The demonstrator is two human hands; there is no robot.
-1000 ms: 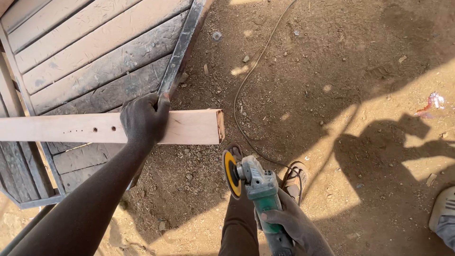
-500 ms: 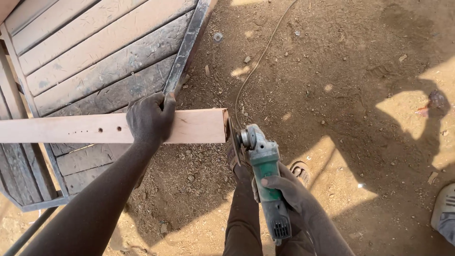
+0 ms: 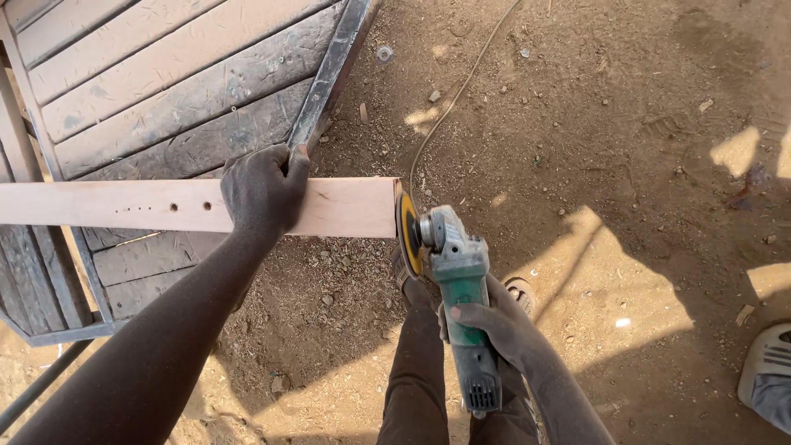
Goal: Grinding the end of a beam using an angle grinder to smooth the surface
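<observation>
Grinder [image 3: 458, 272] disc now against pale drilled plank [image 3: 124, 204] end

Harsh sun, deep shadows, sharp focus.

Outdoor work yard, bare dirt ground [image 3: 626, 148], weathered plank panel [image 3: 165, 91], angle grinder [image 3: 457, 288] with trailing cord [image 3: 449, 107]

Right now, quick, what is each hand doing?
Left hand: closed on the wooden board.
Right hand: closed around the green angle grinder.
</observation>
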